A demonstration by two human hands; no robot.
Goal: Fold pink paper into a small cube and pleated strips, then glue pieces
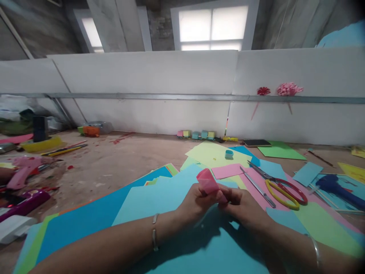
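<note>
1. My left hand (196, 201) and right hand (245, 208) both pinch the curled pink paper strip (208, 182), above light-blue paper (148, 201); likely keeps its loop from springing open.
2. Scissors (270, 177) lie beside my right hand, presumably parked within reach.

No legible text, label, brand, number or sign was found on any item in the head camera's view at the time of inspection.

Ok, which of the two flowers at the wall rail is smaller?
The red flower, on the left; the pink flower to its right is wider and fuller.
</note>
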